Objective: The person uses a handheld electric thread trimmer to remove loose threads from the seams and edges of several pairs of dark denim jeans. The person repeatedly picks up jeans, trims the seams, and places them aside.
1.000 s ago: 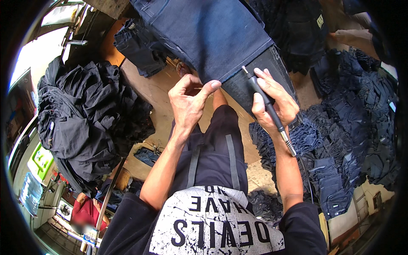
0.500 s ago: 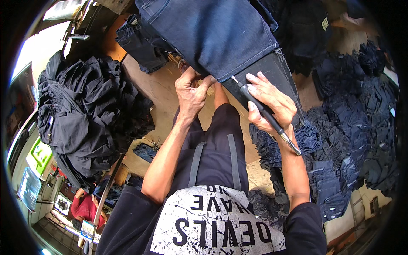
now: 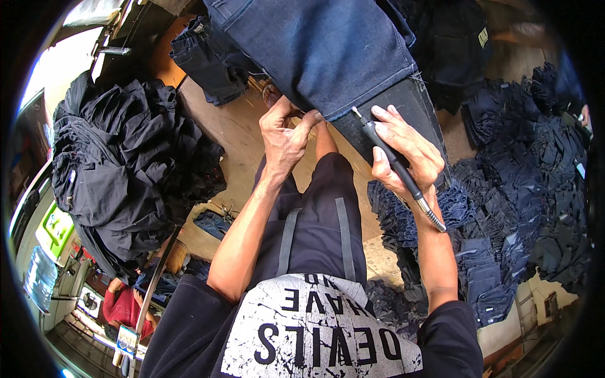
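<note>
Dark blue denim garment (image 3: pixel 321 57) is drawn over a black board (image 3: pixel 408 104), its frayed hem across the board's near end. At the hem's left corner my left hand (image 3: pixel 283 135) has thumb and fingers closed in a pinch on the cloth edge; the fingertips are partly hidden. My right hand (image 3: pixel 416 154) grips a black rotary tool handpiece (image 3: pixel 398 167) with a small pale tip and a metal spring sleeve at its rear. That tip sits close by the hem; whether it touches the cloth I cannot tell.
A big heap of black garments (image 3: pixel 126 164) rises on the left. Stacks of dark denim (image 3: pixel 504 208) fill the right side, and folded dark shorts (image 3: pixel 205 63) lie beyond the board's left. A person in red (image 3: pixel 126 305) is at lower left; another hand (image 3: pixel 585 116) shows at the right rim.
The handpiece tip has shifted slightly right and away from me along the hem. My left hand keeps its pinch. Another person's hand has appeared at the right rim.
</note>
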`<control>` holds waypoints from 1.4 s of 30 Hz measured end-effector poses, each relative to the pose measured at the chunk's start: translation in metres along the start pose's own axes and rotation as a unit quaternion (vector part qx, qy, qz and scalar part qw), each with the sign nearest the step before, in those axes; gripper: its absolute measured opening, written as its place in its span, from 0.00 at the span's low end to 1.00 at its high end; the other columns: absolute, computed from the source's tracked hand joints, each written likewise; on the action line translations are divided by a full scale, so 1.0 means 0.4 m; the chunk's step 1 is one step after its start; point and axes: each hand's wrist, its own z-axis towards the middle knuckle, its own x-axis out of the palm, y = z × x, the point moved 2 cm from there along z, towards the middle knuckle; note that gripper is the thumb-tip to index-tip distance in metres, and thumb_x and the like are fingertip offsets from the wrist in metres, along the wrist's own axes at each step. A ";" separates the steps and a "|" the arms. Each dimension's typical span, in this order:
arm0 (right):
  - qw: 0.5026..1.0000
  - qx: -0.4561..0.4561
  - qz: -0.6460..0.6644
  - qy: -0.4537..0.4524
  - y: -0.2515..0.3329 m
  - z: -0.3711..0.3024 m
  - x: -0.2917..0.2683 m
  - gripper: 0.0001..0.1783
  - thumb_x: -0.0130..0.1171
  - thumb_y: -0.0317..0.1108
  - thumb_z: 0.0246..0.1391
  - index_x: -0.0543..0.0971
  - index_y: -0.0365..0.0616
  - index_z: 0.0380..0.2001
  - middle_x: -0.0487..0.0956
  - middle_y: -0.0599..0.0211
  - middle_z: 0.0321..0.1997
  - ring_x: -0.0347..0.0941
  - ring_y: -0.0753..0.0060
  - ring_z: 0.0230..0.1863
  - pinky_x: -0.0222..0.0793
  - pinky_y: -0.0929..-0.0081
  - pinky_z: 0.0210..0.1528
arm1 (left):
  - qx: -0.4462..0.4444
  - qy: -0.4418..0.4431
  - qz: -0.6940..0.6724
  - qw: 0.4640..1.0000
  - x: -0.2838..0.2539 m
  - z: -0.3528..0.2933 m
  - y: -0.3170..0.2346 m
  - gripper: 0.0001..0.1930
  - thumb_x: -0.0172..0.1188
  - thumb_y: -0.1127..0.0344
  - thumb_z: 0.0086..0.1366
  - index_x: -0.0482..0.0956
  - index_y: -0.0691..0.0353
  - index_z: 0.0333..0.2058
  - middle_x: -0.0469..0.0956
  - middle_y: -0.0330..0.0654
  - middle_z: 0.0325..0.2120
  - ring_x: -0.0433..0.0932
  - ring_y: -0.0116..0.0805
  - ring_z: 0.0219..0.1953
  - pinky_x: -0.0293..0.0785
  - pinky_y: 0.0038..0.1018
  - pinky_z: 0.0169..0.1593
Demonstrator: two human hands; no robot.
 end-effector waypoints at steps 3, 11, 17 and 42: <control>1.000 0.009 -0.006 -0.010 -0.001 0.001 -0.002 0.18 0.70 0.21 0.50 0.87 0.31 0.46 0.90 0.44 0.46 0.90 0.43 0.56 0.83 0.45 0.67 | -0.005 0.000 -0.003 1.000 0.003 0.003 -0.005 0.08 0.74 0.80 0.64 0.87 0.72 0.41 0.87 0.41 0.37 0.86 0.27 0.39 0.81 0.26 0.46; 0.999 0.021 -0.011 -0.028 -0.004 0.000 -0.006 0.19 0.69 0.21 0.49 0.87 0.32 0.47 0.91 0.44 0.45 0.90 0.44 0.56 0.83 0.45 0.67 | -0.005 0.008 -0.006 1.000 -0.003 0.002 0.014 0.09 0.74 0.76 0.66 0.87 0.71 0.44 0.89 0.42 0.39 0.87 0.30 0.42 0.82 0.29 0.49; 0.998 0.030 -0.014 -0.045 -0.008 -0.001 -0.007 0.18 0.69 0.20 0.49 0.87 0.31 0.46 0.91 0.45 0.44 0.90 0.43 0.56 0.83 0.44 0.67 | -0.002 0.029 0.012 1.000 -0.009 0.003 0.022 0.15 0.75 0.69 0.69 0.87 0.69 0.51 0.90 0.41 0.44 0.88 0.32 0.47 0.82 0.32 0.53; 0.991 0.085 -0.029 -0.097 -0.017 -0.004 -0.013 0.18 0.68 0.19 0.49 0.87 0.29 0.46 0.90 0.39 0.48 0.89 0.42 0.57 0.82 0.44 0.68 | -0.005 -0.011 0.043 0.999 0.000 0.009 0.026 0.08 0.76 0.79 0.60 0.86 0.72 0.36 0.88 0.42 0.34 0.85 0.28 0.38 0.81 0.30 0.47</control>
